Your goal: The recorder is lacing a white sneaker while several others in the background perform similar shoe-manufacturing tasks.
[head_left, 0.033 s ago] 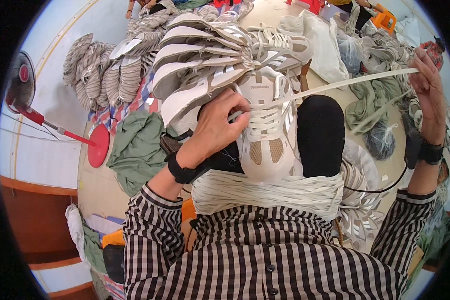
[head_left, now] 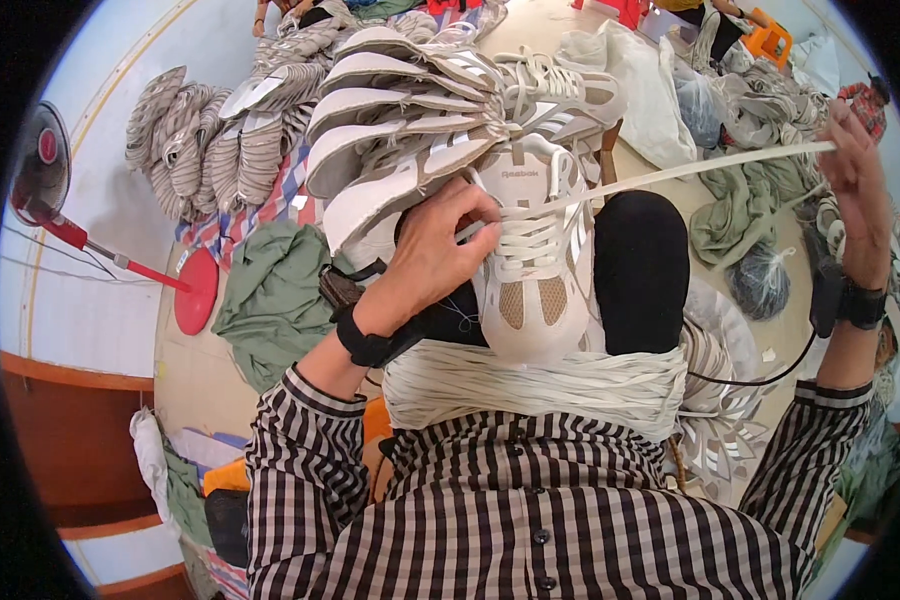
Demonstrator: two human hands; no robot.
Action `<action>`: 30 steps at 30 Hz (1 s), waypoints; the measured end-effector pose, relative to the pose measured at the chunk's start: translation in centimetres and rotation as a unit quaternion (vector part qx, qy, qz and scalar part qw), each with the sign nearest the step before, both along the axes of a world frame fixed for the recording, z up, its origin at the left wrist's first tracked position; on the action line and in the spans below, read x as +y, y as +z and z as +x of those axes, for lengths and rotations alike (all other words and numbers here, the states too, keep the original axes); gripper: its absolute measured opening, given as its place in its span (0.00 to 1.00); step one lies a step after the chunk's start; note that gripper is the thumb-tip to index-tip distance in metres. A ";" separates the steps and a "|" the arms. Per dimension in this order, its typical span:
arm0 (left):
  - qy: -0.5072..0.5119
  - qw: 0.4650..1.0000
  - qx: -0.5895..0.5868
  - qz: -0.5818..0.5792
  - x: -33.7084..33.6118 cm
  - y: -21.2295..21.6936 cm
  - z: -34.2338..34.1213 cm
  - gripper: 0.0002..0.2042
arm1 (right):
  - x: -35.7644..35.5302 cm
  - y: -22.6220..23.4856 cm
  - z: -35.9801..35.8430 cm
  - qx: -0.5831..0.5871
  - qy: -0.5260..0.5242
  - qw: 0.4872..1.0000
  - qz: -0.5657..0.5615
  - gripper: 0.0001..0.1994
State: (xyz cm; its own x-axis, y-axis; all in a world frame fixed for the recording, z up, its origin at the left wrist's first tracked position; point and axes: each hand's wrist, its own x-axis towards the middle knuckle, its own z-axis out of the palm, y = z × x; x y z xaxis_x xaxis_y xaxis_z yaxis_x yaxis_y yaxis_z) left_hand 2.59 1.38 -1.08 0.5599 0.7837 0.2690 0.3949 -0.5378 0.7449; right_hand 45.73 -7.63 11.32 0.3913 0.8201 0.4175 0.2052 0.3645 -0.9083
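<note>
A cream and beige sneaker upper [head_left: 545,315] lies over my lap, toe toward me, with white lacing [head_left: 530,245] crossing its front. At its left eyelets my left hand [head_left: 438,245] is closed, thumb and forefinger pinching the lace beside the tongue [head_left: 520,190]. One long pale shoelace [head_left: 700,170] runs taut from the upper out to the far right. There my right hand [head_left: 855,185], somewhat blurred, is raised and closed on that lace's end. A thick bundle of pale laces [head_left: 530,390] rests across my waist.
Several stacked uppers [head_left: 400,130] fan out just beyond my left hand. Bundled uppers [head_left: 185,140] lie at far left, near a red fan stand [head_left: 198,290]. Green cloth [head_left: 275,300] covers floor at left. A white sack [head_left: 635,90] and bagged goods [head_left: 760,280] lie at right.
My right hand has shifted very slightly and looks more blurred. The left hand and the sneaker upper have stayed in place.
</note>
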 end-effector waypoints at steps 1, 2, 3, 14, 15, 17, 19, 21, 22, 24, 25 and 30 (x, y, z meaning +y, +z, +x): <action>0.000 1.000 -0.002 0.000 0.0 -0.1 0.0 0.06 | 0.0 -0.2 0.6 -0.038 0.012 0.996 -0.074 0.14; 0.008 1.000 0.005 0.011 -0.1 -0.3 0.0 0.07 | 0.1 -0.7 1.1 -0.076 0.025 0.986 -0.149 0.10; 0.011 1.000 0.009 0.022 -0.1 -0.3 0.2 0.07 | -0.2 -2.1 2.0 -0.170 -0.017 0.975 -0.142 0.04; 0.012 0.967 -0.070 -0.243 0.6 -0.9 -3.8 0.06 | -4.8 -12.3 -0.2 -0.110 0.073 0.946 -0.296 0.04; 0.011 0.965 -0.044 -0.257 0.1 -0.4 -4.0 0.07 | -4.7 -13.6 -0.2 -0.125 0.074 0.934 -0.327 0.04; -0.022 0.966 -0.023 -0.258 -0.9 0.1 -5.0 0.10 | -3.9 -16.5 0.3 -0.165 0.060 0.938 -0.298 0.04; -0.029 0.963 -0.018 -0.269 -2.0 0.7 -6.6 0.10 | -2.9 -16.5 -1.2 -0.290 0.014 0.922 -0.256 0.06; -0.031 0.960 -0.011 -0.277 -3.4 2.0 -8.2 0.10 | -1.7 -14.0 -5.7 -0.309 0.025 0.924 -0.223 0.08; -0.048 0.957 -0.013 -0.287 -4.1 3.1 -8.9 0.10 | -1.1 -12.0 -8.5 -0.328 0.033 0.924 -0.192 0.09; -0.047 0.943 -0.010 -0.329 -6.5 6.0 -10.2 0.09 | -0.5 -8.2 -14.9 -0.312 0.150 0.930 -0.122 0.13; -0.085 0.952 -0.010 -0.293 -7.7 8.0 -10.3 0.09 | -1.0 -5.8 -18.1 -0.327 0.191 0.922 -0.085 0.14; -0.272 0.949 -0.049 -0.150 -11.6 12.0 -9.5 0.10 | -2.1 -1.3 -28.8 -0.337 0.459 0.816 0.099 0.14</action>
State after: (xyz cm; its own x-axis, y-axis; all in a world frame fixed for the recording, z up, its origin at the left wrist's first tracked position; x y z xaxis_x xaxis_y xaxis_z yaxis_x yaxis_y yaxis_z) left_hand -6.89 -10.22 10.92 0.8874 0.4355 0.1513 0.0399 -0.3994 0.9159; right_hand 16.94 -9.70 10.00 -0.7233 0.5285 0.4444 0.1908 0.7715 -0.6069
